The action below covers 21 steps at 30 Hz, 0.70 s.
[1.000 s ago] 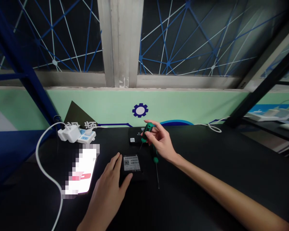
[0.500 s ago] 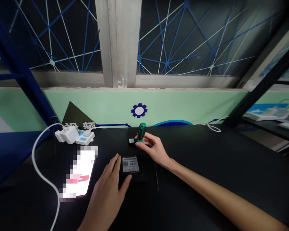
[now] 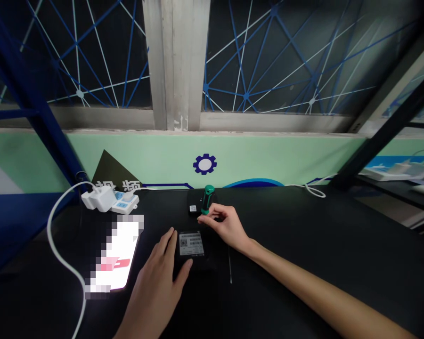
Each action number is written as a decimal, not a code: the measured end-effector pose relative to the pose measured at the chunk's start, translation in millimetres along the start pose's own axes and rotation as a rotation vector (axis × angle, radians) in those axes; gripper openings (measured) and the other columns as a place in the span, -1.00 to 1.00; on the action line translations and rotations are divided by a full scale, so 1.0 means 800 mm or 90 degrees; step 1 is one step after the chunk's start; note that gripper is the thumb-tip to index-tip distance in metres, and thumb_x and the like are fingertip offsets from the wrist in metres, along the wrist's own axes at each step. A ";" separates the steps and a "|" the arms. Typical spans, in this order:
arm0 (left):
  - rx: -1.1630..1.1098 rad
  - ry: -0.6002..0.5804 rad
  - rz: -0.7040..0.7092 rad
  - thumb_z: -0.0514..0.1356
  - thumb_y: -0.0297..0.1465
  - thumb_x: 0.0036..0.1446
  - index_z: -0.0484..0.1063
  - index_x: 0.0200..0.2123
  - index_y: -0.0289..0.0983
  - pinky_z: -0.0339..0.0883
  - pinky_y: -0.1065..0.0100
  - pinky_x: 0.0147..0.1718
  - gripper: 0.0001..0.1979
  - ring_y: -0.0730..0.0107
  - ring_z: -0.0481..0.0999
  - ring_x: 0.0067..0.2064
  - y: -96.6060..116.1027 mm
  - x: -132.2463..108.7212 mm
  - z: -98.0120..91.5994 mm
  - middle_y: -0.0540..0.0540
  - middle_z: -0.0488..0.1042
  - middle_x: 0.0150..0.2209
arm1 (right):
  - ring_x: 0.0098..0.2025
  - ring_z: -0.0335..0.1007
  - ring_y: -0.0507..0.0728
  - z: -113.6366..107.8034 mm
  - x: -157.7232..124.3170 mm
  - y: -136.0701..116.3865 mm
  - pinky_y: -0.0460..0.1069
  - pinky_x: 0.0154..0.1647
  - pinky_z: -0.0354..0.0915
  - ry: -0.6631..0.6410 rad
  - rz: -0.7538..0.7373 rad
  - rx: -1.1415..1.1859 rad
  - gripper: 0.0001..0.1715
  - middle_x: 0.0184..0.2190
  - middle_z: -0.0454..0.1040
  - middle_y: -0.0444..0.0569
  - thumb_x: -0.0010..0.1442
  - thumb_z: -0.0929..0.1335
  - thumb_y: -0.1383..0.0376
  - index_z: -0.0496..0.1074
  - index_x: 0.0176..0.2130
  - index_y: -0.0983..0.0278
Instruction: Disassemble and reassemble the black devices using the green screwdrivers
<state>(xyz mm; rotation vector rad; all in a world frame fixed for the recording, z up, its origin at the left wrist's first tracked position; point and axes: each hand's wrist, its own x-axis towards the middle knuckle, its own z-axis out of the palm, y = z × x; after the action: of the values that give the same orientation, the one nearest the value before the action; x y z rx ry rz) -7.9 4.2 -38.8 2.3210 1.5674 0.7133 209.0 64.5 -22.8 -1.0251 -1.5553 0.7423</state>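
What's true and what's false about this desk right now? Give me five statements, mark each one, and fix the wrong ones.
1. The right hand holds a green-and-black screwdriver. True.
2. The screwdriver is lying flat on the desk. False: its handle stands nearly upright, leaning slightly.
3. The left hand is holding the phone. False: it rests against the labelled black box, and the phone lies to the left of that hand.
4. A thin metal shaft lies to the right of the labelled black box. True.
5. The gear on the wall is red. False: it is dark blue with a pale centre.
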 end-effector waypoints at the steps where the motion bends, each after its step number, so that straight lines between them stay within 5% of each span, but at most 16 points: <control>1: -0.004 -0.004 -0.003 -0.03 -0.11 0.36 0.14 0.35 -0.23 0.39 0.05 0.15 -0.41 0.03 0.33 0.31 0.000 0.000 0.000 -0.22 0.25 0.35 | -0.44 0.56 0.16 -0.001 0.000 -0.001 0.00 -0.38 0.42 -0.004 -0.004 -0.011 -0.56 -0.50 0.61 -0.01 0.12 0.50 -0.01 0.44 -0.50 0.26; 15: -0.009 -0.021 -0.009 -0.02 -0.11 0.36 0.12 0.37 -0.22 0.38 0.06 0.15 -0.41 0.02 0.29 0.33 -0.002 0.000 -0.001 -0.22 0.21 0.37 | -0.47 0.45 0.10 -0.007 -0.003 -0.013 -0.03 -0.41 0.30 -0.071 -0.058 -0.147 -0.51 -0.49 0.61 -0.03 0.32 0.34 -0.02 0.59 -0.39 0.28; 21: -0.021 -0.018 -0.013 -0.01 -0.11 0.36 0.13 0.36 -0.23 0.40 0.06 0.14 -0.40 0.02 0.31 0.32 0.001 0.001 -0.003 -0.23 0.23 0.36 | -0.30 0.51 0.16 -0.011 -0.005 -0.013 0.02 -0.23 0.36 -0.097 -0.101 -0.179 -0.57 -0.35 0.62 0.02 0.39 0.30 0.07 0.61 -0.32 0.25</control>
<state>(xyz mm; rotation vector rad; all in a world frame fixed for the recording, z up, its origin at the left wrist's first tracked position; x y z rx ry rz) -8.0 4.1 -36.2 2.2794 1.5530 0.6942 215.3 55.8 -13.7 -1.0519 -1.8889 0.5101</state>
